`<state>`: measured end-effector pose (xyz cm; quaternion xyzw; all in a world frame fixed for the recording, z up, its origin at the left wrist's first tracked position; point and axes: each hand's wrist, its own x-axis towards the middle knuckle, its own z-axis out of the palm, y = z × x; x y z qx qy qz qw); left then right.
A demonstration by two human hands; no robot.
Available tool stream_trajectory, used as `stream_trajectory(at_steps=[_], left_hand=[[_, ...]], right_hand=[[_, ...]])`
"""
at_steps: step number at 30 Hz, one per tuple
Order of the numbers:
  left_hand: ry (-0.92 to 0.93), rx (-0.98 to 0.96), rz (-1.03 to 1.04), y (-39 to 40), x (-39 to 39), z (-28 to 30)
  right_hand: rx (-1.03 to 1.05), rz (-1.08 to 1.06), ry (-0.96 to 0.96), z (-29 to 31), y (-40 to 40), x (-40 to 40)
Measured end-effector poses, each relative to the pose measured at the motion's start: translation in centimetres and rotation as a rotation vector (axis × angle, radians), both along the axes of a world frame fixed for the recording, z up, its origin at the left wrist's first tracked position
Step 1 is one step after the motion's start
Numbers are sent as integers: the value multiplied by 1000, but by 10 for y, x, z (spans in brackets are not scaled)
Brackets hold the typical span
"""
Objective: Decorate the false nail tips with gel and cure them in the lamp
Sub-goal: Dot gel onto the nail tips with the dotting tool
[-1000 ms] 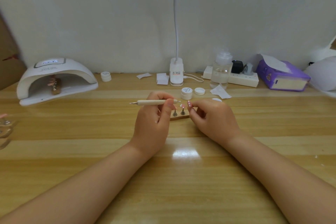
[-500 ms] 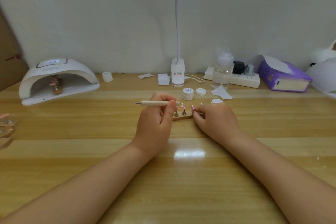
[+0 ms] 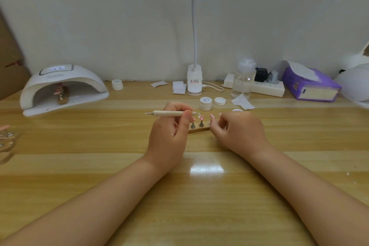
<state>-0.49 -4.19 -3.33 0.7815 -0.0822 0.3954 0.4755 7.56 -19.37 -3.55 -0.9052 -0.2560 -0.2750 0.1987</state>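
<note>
The decorating step looks to be in hand. The left hand [image 3: 169, 136] pinches a dotting pen [image 3: 171, 113] level, its tip pointing right toward the pink nail tips [image 3: 200, 118] on their wooden stand [image 3: 197, 130] at mid-worktop. The right hand [image 3: 237, 134] curls its fingers at the stand's right end (whether it grips the stand I cannot tell). Next calls for a steady touch of gel. The curing lamp [image 3: 63, 88] stands far left, already housing 1 stand.

A purple tissue box [image 3: 310, 86], power strip [image 3: 265, 89] and clear bottle [image 3: 244, 80] line the desk's back edge.
</note>
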Motion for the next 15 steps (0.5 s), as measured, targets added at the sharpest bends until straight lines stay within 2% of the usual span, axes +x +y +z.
stream_trajectory(at_steps=[4,7,11,15], left_hand=[[14,-21,1,0,0,0],[23,-28,-2,1,-1,0],[26,-30,-11,1,0,0],[42,-59,-12,2,-1,0]], right_hand=[[172,6,-50,4,-7,2],[225,-32,-56,9,-14,11],[70,-245,83,13,-24,23],[-93,-343,300,11,-28,29]])
